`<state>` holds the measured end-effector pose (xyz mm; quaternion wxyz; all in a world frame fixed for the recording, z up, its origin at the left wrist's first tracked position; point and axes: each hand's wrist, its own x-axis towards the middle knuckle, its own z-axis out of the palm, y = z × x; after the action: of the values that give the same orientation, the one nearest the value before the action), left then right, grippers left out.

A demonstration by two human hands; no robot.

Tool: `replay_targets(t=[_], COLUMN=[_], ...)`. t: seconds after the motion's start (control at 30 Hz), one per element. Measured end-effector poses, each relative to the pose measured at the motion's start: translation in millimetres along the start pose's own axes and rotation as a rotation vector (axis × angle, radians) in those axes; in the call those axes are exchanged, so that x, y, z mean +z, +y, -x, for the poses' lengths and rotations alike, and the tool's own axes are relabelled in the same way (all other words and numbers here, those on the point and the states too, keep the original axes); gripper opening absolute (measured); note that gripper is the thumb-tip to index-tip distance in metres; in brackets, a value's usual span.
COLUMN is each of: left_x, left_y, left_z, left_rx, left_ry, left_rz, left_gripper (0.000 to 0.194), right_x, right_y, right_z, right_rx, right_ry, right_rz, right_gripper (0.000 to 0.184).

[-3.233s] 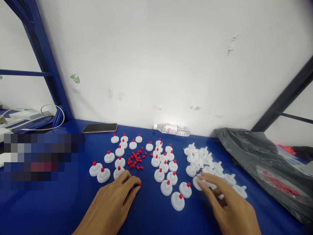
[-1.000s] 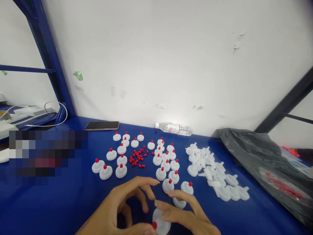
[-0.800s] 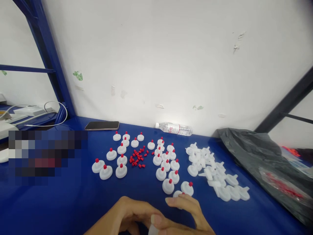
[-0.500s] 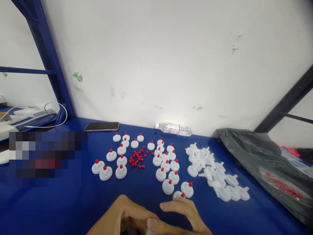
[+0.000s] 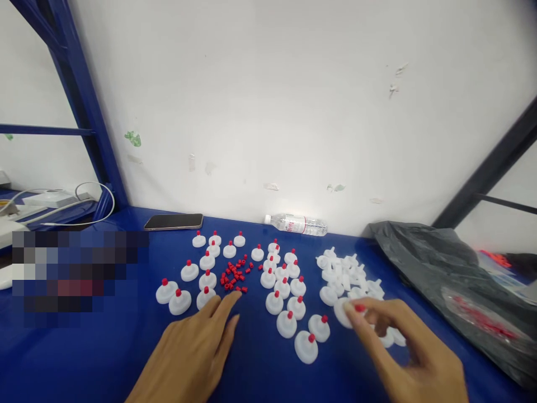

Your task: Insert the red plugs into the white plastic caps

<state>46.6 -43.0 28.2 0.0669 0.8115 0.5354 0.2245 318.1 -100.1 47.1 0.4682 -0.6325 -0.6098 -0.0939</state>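
My right hand (image 5: 415, 350) pinches a white round nozzle lid (image 5: 343, 313) that has a red cap on its tip, held at the near edge of the heap of white uncapped lids (image 5: 350, 268). My left hand (image 5: 191, 350) reaches out with its fingers apart and nothing visible in them. Its fingertips are close to a scatter of small red caps (image 5: 235, 274). White lids with red caps on their spouts stand in two groups, one on the left (image 5: 180, 303) and one in the middle (image 5: 287, 324).
A phone (image 5: 173, 222) and a clear water bottle (image 5: 296, 224) lie along the wall on the blue table (image 5: 260, 375). At the right is a grey plastic bag (image 5: 423, 268) with a clear packet of red pieces (image 5: 482, 319) on it. A blurred patch covers the left side.
My hands have come apart from the near edge. The left has moved forward to the red caps; the right has gone right with a capped lid.
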Motion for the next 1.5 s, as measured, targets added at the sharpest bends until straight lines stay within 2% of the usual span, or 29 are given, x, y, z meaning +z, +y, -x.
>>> replay_targets(t=[0.1, 0.2, 0.27, 0.4, 0.5, 0.6, 0.67, 1.0, 1.13, 1.23, 1.5], left_x=[4.7, 6.0, 5.8, 5.8, 5.2, 3.8, 3.0, 1.6, 2.9, 4.8, 9.9], left_y=[-5.5, -5.3, -4.4, -4.0, -4.1, -4.2, -4.0, -3.7, -7.1, -9.2, -9.8], left_z=[-10.4, -13.3, -13.6, -15.2, -16.6, -17.0, -17.1, -13.4, -9.5, -6.2, -1.1], left_rx=[-0.022, -0.035, -0.023, -0.017, -0.028, -0.018, -0.024, -0.052, -0.053, -0.034, 0.113], left_ry=[-0.102, -0.182, -0.199, -0.23, -0.236, -0.237, -0.228, -0.29, -0.25, -0.16, 0.115], left_rz=[-0.225, -0.296, -0.303, -0.308, -0.286, -0.241, -0.214, -0.099, -0.024, 0.005, 0.053], left_gripper=[0.049, 0.051, 0.051, 0.051, 0.05, 0.05, 0.05, 0.04, 0.033, 0.032, 0.015], right_x=[0.8, 9.0, 12.3, 11.1, 12.1, 17.0, 19.6, 16.6, 11.8, 8.8, 12.9], right_y=[22.6, 30.0, 28.8, 29.0, 34.8, 39.4, 40.5, 41.3, 30.7, 24.8, 26.0], right_z=[-12.7, -10.5, -6.1, -3.5, -5.4, -5.7, -4.8, -0.7, -0.3, 0.6, -2.4], right_rx=[0.095, 0.079, 0.069, 0.056, -0.023, -0.092, -0.087, 0.102, 0.135, 0.145, 0.009], right_ry=[-0.122, -0.312, -0.378, -0.243, -0.18, -0.232, -0.265, -0.289, -0.222, -0.214, -0.247], right_rz=[0.072, 0.015, -0.018, 0.102, 0.225, 0.26, 0.269, 0.201, 0.113, 0.048, -0.017], right_gripper=[0.029, 0.029, 0.03, 0.036, 0.041, 0.041, 0.038, 0.03, 0.033, 0.032, 0.024])
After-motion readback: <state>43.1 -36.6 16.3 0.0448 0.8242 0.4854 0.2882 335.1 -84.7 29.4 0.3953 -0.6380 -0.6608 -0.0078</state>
